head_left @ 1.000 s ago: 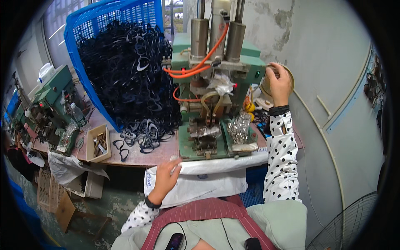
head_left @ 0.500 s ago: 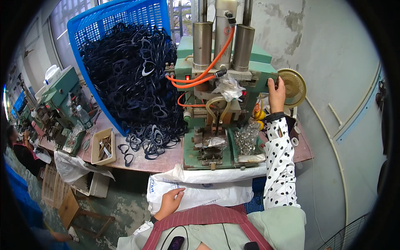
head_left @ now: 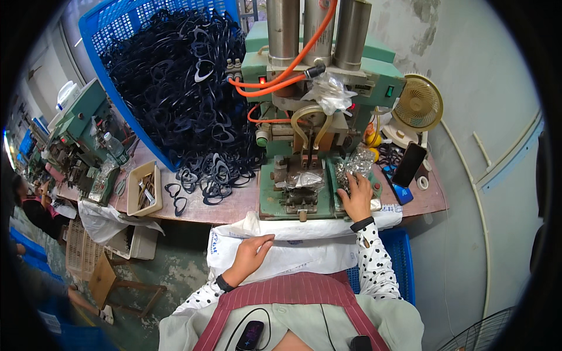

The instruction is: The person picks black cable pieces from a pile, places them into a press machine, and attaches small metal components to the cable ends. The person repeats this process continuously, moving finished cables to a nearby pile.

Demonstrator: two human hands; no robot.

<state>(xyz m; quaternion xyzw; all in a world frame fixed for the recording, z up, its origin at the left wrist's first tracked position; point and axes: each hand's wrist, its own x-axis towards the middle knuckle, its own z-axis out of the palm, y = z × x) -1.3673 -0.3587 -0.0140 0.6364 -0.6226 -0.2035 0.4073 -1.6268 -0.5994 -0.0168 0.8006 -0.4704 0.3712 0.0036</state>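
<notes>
Green machine (head_left: 304, 88), blue basket (head_left: 111, 52)

Right hand (head_left: 355, 198) on small shiny metal parts (head_left: 353, 169), left hand (head_left: 253, 253) on white sack (head_left: 304, 248), green press machine (head_left: 304, 105)

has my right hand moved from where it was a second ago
Yes. The right hand has come down from the small fan at the machine's right to the pile of small metal parts on the green machine base.

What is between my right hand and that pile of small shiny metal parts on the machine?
Nothing visible. The right hand already lies on the pile of small metal parts on the green machine, right of the tooling. The left hand rests on the white sack.
</notes>
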